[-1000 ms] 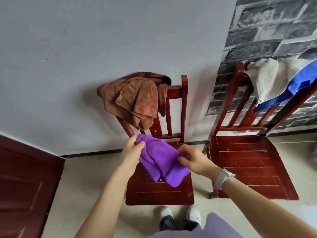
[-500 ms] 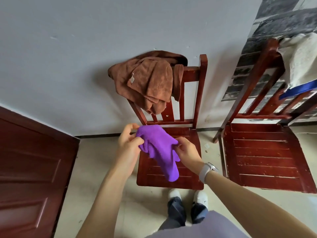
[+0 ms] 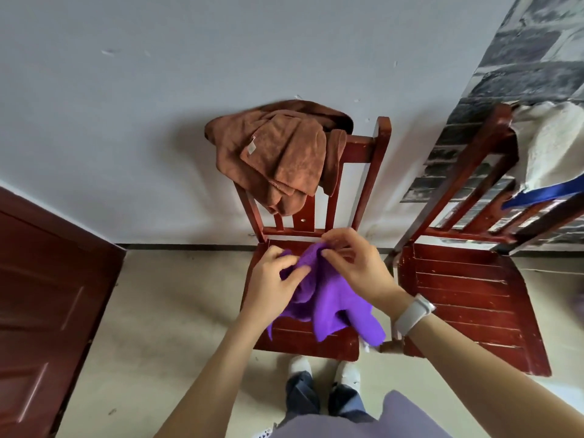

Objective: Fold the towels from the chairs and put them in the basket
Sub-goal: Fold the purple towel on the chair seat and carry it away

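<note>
A purple towel (image 3: 331, 298) hangs bunched between my hands above the seat of the middle red chair (image 3: 380, 143). My left hand (image 3: 275, 282) grips its left part, fingers curled into the cloth. My right hand (image 3: 354, 263) pinches the towel's top edge between thumb and fingers. A brown towel (image 3: 278, 156) is draped over the left corner of that chair's back. On the right chair (image 3: 467, 292), a cream towel (image 3: 550, 143) and a blue towel (image 3: 543, 194) hang over the backrest. No basket is in view.
A dark red door (image 3: 41, 295) stands at the left. The grey wall runs behind the chairs, with stone-pattern wall at the right. My feet (image 3: 322, 371) stand on the pale floor just before the middle chair.
The view has swung further left and down. My right hand has moved up to the towel's top edge, and the towel has spread out lower over the seat.
</note>
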A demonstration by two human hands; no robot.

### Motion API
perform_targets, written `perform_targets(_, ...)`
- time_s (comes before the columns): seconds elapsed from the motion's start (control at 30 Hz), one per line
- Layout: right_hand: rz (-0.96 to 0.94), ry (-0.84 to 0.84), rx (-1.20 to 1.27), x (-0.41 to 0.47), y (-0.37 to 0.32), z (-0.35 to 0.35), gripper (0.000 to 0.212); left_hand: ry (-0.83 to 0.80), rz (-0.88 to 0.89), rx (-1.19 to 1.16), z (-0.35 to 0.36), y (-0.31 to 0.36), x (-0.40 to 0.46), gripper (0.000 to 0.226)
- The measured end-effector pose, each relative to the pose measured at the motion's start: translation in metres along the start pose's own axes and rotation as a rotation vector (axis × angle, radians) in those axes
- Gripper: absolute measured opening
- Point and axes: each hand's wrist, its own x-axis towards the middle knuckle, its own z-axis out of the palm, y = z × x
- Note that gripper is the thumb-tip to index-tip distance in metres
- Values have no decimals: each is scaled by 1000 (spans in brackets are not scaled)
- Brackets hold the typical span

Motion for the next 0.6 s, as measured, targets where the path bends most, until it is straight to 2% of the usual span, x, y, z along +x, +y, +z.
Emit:
perform_targets(0.1,187,203,-44,-11,23,-13,12,50,44,-45,-2,8,7,16)
perform_targets(0.17,391,155,-127,-21,45,-19,8,48,84,-77,-3,15,9,15)
perform_targets(0.23,559,16,-161,-28,65,-17,16,58,111,-98,-5,21,9,14)
perform_targets(0.4,1006,-137,371,-17,80,6,45,81,151,-174,-15,23,9,15)
perform_targets(0.5,1022,-200,658,1,83,22,49,84,131,-213,-28,15,6,19)
perform_targets(0.6,887,-15,774,21,73,37,32,117,58,-246,-43,-1,3,9)
